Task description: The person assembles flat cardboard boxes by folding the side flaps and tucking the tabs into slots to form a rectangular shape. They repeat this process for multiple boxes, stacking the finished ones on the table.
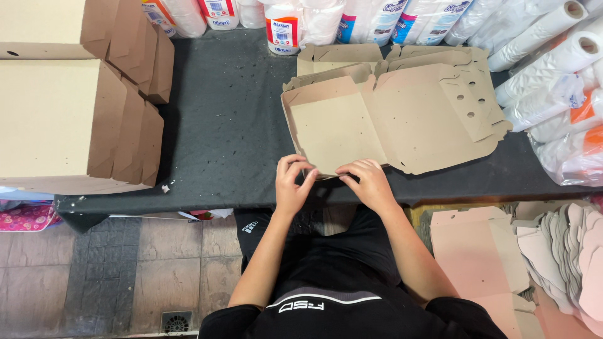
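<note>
A flat brown cardboard box blank (377, 119), partly folded, lies on the dark table (220, 125). Its left side walls stand up; its right half, with round holes, lies flat. My left hand (293, 182) and my right hand (366, 179) both pinch the near edge flap of the box at the table's front edge. The fingertips of both hands press on the folded cardboard rim between them.
Stacks of folded brown boxes (75, 107) fill the table's left side. Wrapped paper rolls (553, 56) line the back and right. Piles of flat pinkish cardboard blanks (502, 263) sit low at the right. Tiled floor with a drain (176, 321) lies below left.
</note>
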